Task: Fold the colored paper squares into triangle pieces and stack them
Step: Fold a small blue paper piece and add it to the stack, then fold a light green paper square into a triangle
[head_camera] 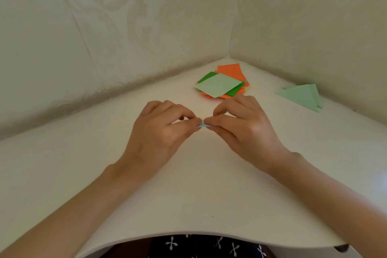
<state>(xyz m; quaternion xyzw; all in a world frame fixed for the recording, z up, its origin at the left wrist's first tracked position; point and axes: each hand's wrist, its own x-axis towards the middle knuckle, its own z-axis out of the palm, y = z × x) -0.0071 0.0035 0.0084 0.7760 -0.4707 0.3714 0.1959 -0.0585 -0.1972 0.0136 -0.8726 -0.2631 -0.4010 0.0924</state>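
- Two bare hands meet at the middle of the frame, low over a white table, with both forearms coming in from the bottom corners.
- The left hand lies back-up. Its fingers are curled and its thumb and forefinger are pressed together on one end of a small folded paper piece.
- The right hand mirrors it, knuckles arched, pinching the other end of the same piece between thumb and forefinger.
- The folded paper piece is pale blue. Only a thin sliver of it shows between the fingertips, so its shape cannot be told.
- A loose pile of paper squares lies above the hands, towards the table's far corner. It holds flat orange and dark green sheets fanned at different angles, with a pale green square on top.
- Folded triangles of pale green paper lie overlapping at the right of the frame, near the wall, well apart from the pile.
- The tabletop is matte and smooth, with a curved near edge.
- Wallpaper with a faint raised leaf pattern covers both walls of the corner.
- Dark cloth with small white cross-shaped marks shows below the table edge.
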